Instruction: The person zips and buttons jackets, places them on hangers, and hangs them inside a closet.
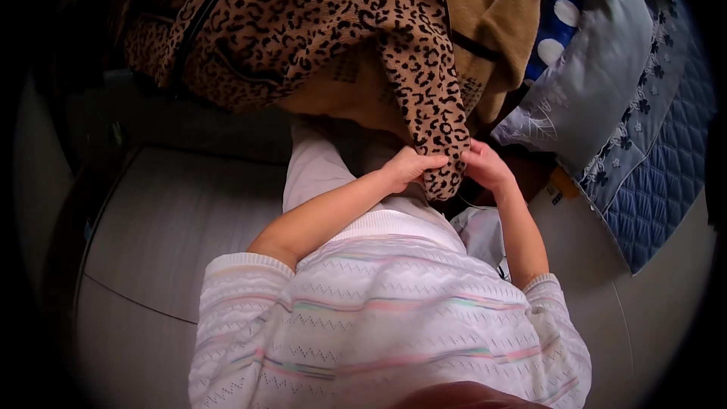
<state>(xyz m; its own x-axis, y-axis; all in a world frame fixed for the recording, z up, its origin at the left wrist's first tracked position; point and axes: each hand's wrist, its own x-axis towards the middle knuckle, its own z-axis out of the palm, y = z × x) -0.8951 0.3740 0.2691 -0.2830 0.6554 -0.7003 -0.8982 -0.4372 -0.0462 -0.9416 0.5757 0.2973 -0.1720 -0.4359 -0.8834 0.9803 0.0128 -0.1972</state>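
A leopard-print jacket (326, 23) with dark zip lines is spread out in front of me, and one sleeve (432, 106) hangs toward my body. My left hand (407, 168) pinches the left edge of that sleeve near its cuff, thumb on top. On the opposite edge, my right hand (486, 165) is closed on the sleeve, its fingertips partly hidden by the fabric. Under the jacket lies a tan blanket (492, 0) with dark stripes.
To the right are a grey pillow (606, 68), a blue cloth with white dots (556, 30) and a blue quilted cover (659, 182) hanging over the edge. A whitish bag (481, 235) sits by my right forearm. Pale floor tiles (174, 220) extend below.
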